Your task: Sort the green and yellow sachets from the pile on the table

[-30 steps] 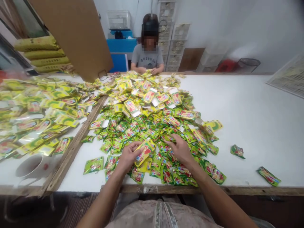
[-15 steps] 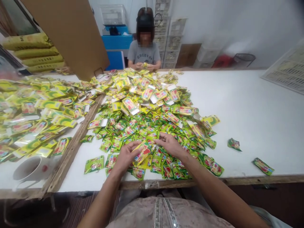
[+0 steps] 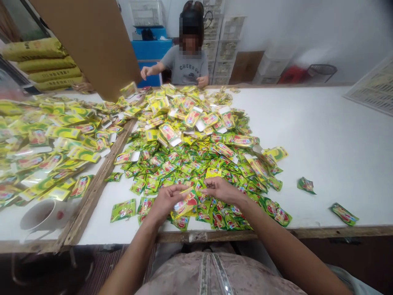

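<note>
A big heap of small green and yellow sachets (image 3: 190,139) covers the middle of the white table (image 3: 322,143). My left hand (image 3: 164,201) is closed on a yellow and red packet (image 3: 186,203) just above the near edge of the heap. My right hand (image 3: 222,190) is beside it, its fingertips pinched at the packet's top right corner on a small sachet (image 3: 201,191). More sachets lie under and around both hands.
Across the table a person in a grey shirt (image 3: 186,67) sits, one hand out to the left. A tilted cardboard sheet (image 3: 92,41) stands at the back left. A white cup (image 3: 43,215) sits near left. Two stray sachets (image 3: 344,214) lie right.
My right hand has moved left from the heap to meet the packet in my left hand. The person opposite has stretched one arm out to the side.
</note>
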`<control>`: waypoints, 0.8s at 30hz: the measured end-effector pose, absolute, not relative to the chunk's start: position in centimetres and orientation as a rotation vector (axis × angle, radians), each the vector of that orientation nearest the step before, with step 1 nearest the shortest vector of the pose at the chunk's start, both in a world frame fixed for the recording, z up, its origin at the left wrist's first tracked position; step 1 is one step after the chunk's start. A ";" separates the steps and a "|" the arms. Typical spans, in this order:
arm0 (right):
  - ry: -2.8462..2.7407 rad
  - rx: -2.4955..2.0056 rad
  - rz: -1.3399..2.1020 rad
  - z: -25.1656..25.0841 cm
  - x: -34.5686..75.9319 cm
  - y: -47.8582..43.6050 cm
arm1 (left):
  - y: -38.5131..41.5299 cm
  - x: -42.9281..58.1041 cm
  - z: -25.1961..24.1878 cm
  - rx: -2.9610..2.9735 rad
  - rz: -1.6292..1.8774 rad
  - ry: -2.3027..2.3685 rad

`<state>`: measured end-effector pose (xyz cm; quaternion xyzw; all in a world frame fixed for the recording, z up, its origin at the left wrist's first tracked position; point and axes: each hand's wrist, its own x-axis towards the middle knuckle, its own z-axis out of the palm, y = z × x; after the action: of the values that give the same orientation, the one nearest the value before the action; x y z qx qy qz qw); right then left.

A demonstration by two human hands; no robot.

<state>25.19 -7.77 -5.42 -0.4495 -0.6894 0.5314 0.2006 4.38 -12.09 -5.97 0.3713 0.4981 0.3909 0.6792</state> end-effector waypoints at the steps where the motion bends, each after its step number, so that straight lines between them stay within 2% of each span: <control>1: -1.933 -1.251 1.489 -5.4 25.1 -7.8 | -12.1 4.5 -6.1 0.847 0.876 1.119; 6: -1.851 -1.312 1.363 -5.5 24.5 -8.7 | -12.0 5.6 -6.7 0.809 0.933 1.146; 11: -1.675 -1.370 1.092 -5.3 23.6 -10.4 | -12.0 6.0 -6.7 0.678 1.027 1.125; 15: -1.773 -1.372 0.936 -5.0 22.5 -11.5 | -12.0 6.4 -6.5 0.673 1.095 1.137; 24: -1.679 -1.365 1.078 -5.5 21.4 -11.4 | -11.9 6.4 -6.4 0.816 1.086 1.149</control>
<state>21.35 -11.43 -5.49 -0.5281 -0.6494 0.4170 0.3543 6.38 -11.87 -6.39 0.3561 0.5017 0.4741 0.6299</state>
